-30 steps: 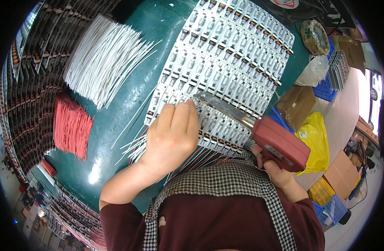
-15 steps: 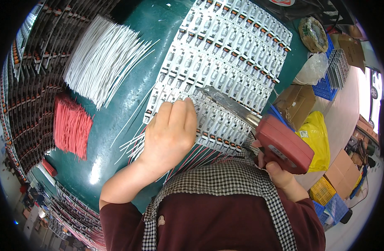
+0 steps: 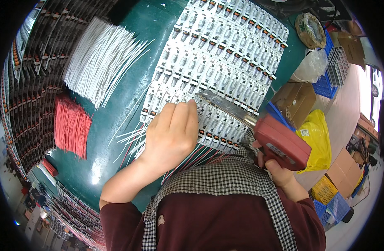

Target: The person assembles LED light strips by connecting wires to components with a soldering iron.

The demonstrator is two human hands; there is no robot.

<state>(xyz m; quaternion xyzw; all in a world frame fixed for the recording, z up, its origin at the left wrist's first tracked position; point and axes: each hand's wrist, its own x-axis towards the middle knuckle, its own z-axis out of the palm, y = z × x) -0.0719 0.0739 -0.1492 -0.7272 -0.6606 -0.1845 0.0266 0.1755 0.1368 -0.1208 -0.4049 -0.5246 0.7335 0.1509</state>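
My right hand (image 3: 280, 172) grips the handle of a red soldering gun (image 3: 282, 142), wrapped partly out of sight behind its body. Its dirty metal tip reaches left over a panel of small white circuit boards (image 3: 219, 62), ending just beside my left fingertips. My left hand (image 3: 173, 134) is closed with curled fingers at the panel's near left part; whatever sits between the fingertips is hidden. Loose white wire ends (image 3: 131, 138) stick out left of that hand. Red and white wires (image 3: 196, 157) hang from the panel's near edge toward my checked apron.
Bundles of white wires (image 3: 102, 62) and red wires (image 3: 72, 127) lie on the green table (image 3: 104, 146). Racked board panels (image 3: 33, 83) stand at the left. On the right are a solder-like coil (image 3: 310, 31), an open cardboard box (image 3: 294, 100), a yellow bag (image 3: 317, 140) and baskets (image 3: 324, 190).
The board panel has shifted slightly left and nearer. The soldering gun has moved a little left and down with my right hand. My left hand stays closed in nearly the same place.
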